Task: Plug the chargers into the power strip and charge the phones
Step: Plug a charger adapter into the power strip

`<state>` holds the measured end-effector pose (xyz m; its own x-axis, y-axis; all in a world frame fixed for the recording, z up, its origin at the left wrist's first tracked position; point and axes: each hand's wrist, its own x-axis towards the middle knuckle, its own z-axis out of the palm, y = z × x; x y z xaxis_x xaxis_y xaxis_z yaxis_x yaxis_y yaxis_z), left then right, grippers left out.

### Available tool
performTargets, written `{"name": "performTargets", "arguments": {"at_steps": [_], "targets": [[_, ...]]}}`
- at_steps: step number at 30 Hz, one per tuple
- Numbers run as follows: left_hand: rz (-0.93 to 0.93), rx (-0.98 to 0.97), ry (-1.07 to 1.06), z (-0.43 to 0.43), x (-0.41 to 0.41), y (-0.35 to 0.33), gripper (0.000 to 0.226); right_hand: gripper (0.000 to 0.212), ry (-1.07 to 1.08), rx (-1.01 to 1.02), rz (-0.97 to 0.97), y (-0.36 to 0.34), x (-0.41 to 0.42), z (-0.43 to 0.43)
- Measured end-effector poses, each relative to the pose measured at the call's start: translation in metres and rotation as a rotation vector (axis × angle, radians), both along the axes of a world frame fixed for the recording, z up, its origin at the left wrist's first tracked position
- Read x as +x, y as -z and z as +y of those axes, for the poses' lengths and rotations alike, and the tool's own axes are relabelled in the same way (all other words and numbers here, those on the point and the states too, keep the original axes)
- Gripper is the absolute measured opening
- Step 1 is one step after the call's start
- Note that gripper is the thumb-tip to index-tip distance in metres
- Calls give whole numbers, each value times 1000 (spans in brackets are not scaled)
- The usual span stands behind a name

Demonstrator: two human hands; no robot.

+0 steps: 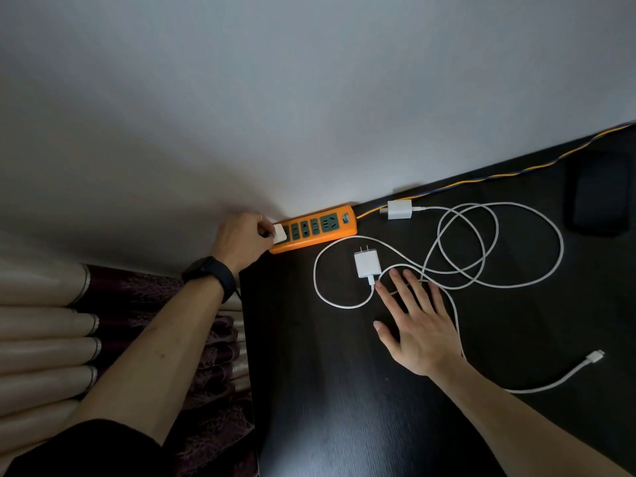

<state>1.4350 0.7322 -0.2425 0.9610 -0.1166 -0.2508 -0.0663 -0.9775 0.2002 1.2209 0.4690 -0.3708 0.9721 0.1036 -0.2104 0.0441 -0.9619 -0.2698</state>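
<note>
An orange power strip (330,234) with green sockets lies against the wall at the back of the dark table (344,390). My left hand (241,241) grips a white charger (279,234) sitting on the strip's left end socket. A second white charger (367,265) lies prongs up in front of the strip, its white cable (495,266) looped to the right. My right hand (418,325) hovers open, fingers spread, with the fingertips just below that charger. A third white charger (399,210) lies right of the strip. A dark phone (599,197) rests at the far right.
The strip's yellow and blue cord (499,175) runs along the wall to the right. A free cable plug (596,358) lies near the right edge. Folded curtains (86,339) hang left of the table's edge. The wall rises directly behind the strip.
</note>
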Motion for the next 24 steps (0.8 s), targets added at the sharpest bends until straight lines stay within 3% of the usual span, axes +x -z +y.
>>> {"name": "performTargets", "arguments": {"at_steps": [6,13,17,24], "targets": [[8,38,143,2,16,-4,14,73,4,-2,16,0,1,-1],[37,3,114,12,20,-1,10,72,6,2,8,2,0,0],[0,14,66,10,15,6,15,73,10,12,2,1,1,0],[-90,67,192,2,10,5,20,73,8,8,5,1,1,0]]}}
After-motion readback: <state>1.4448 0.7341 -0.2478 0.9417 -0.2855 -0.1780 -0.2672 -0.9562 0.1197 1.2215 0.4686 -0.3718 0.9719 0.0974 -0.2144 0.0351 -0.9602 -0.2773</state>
